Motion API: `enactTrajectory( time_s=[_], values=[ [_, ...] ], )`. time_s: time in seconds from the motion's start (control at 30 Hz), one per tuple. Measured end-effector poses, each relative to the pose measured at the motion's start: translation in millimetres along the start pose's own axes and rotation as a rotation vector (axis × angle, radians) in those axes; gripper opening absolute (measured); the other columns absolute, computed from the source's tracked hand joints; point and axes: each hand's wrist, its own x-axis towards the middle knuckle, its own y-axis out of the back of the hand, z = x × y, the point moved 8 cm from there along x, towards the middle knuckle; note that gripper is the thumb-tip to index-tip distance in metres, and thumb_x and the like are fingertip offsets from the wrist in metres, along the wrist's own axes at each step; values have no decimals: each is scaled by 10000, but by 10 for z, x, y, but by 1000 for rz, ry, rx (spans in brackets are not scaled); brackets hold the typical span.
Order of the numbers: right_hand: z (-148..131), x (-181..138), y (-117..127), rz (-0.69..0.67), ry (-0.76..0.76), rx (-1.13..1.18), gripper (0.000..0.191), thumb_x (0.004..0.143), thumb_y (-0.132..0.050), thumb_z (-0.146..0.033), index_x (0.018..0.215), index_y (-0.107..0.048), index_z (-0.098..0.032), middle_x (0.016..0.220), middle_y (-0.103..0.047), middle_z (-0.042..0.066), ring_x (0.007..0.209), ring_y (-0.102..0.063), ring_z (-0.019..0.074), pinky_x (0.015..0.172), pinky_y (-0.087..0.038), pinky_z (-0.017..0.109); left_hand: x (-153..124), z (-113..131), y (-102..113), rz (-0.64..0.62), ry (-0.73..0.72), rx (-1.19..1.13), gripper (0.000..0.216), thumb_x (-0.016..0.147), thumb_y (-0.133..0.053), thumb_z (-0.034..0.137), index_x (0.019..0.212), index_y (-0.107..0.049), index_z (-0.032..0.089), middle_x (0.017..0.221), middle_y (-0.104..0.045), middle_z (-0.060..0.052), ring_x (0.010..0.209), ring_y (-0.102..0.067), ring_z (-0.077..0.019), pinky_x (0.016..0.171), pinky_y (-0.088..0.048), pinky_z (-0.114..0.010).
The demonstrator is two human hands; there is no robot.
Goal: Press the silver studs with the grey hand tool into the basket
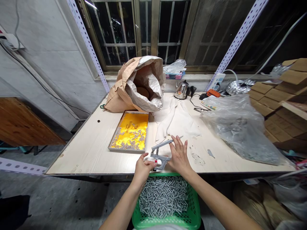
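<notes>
Grey hand pliers [163,158] with a coil spring and a small red part at the jaw lie near the table's front edge, handles spread apart. My right hand [179,156] is around the handles at their right end. My left hand [143,166] has thumb and forefinger pinched at the red jaw part; what sits between those fingertips is too small to make out. Just below, a green basket [196,207] holds many small ridged metal pieces [163,196]. Left of the pliers, a shallow tray [110,149] contains a yellow printed bag [134,123] with similar metal pieces scattered over it.
Behind the tray lies an open brown paper sack [122,92]. A white cloth [182,121] is spread beside it, with a metal kettle [181,90] farther back. Clear plastic bags [240,127] and stacked cardboard boxes [280,108] occupy the right side.
</notes>
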Motion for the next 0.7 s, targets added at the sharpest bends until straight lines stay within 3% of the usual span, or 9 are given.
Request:
enactTrajectory(
  time_s=[0.17,0.3,0.7],
  values=[
    [-28,-28,-24,-3,-3,9,620,704,-517,-163,1295,-345,-83,1457,-227,185,1374,-79,311,1074,-22,614,28,88,-9,-130,-45,279,728,577,-732,178,1230,-426,87,620,-682,-10,590,-626,-168,600,-432,-250],
    [-43,-40,-43,-8,-2,22,638,680,-497,-139,1295,-338,-79,1469,-201,186,1376,-68,309,1068,-14,619,24,203,-39,-166,-118,452,709,577,-681,119,1249,-455,98,614,-685,-6,623,-635,-185,653,-437,-262],
    [-30,-104,-106,-57,-7,57,719,596,-494,-105,1293,-319,-90,1492,-103,192,1381,-19,311,1050,-27,632,-7,231,-123,-320,-184,507,793,594,-647,112,1347,-399,148,651,-695,-8,648,-647,-199,678,-456,-267]
  ],
)
